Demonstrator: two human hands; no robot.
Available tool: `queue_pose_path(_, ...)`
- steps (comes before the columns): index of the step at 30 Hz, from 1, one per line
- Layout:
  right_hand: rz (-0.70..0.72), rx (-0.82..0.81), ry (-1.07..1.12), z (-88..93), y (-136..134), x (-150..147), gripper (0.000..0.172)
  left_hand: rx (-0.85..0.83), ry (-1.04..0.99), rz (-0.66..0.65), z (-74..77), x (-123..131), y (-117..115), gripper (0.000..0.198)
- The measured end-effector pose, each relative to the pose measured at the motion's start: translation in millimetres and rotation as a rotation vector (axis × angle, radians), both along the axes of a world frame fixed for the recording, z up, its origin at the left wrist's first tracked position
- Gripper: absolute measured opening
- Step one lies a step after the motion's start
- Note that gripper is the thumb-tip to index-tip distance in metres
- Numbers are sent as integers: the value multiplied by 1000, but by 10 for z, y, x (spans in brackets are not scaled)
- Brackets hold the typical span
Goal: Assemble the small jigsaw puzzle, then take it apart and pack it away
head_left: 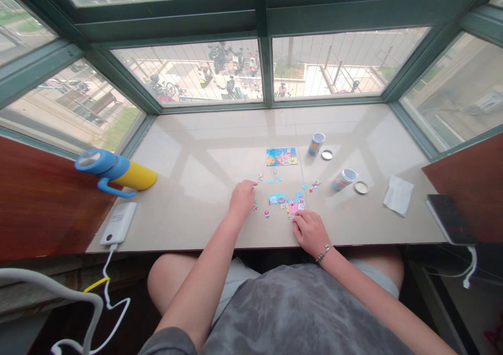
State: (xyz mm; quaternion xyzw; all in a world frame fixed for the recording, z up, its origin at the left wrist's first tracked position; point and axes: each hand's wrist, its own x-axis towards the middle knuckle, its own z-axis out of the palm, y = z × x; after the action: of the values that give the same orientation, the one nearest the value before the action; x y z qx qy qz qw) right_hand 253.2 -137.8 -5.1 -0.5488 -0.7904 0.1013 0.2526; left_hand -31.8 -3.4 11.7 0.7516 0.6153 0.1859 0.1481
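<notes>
On the pale window ledge [188, 219] lies a partly joined puzzle [286, 203] in blue and pink. My left hand [242, 197] rests palm down just left of it, fingers curled toward loose pieces [270, 178]; whether it grips one is hidden. My right hand [309, 229] lies at the puzzle's lower right corner, fingers bent and touching its edge. A finished small puzzle [282, 156] sits farther back.
Two small tins stand at the right: one upright [316, 143] with its lid [327, 155], one tipped [344, 179] with its lid [360, 187]. A white tissue [398, 194] and a dark phone [450, 219] lie far right. A blue-yellow flashlight [116, 170] and white power bank [118, 223] sit left.
</notes>
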Motion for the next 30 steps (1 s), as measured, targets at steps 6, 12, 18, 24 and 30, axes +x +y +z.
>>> queue_pose_path(6, -6, -6, -6, 13, -2, 3, 16, -56, 175, -99, -18, 131, 300, 41)
queue_pose_path(12, -5, -18, -4, 18, 8, 9, 15, -52, 271, -154, 27, 169, 150, 21)
queue_pose_path(18, -3, -34, -18, 7, 7, 12, 14, -133, 146, -93, 49, 143, 19, 24)
queue_pose_path(24, -6, -24, -9, 9, 9, 10, 15, -124, 40, -77, 56, -3, -17, 27)
queue_pose_path(30, -12, -6, -9, 25, 13, 6, 17, -129, 117, -100, 16, 31, 14, 13)
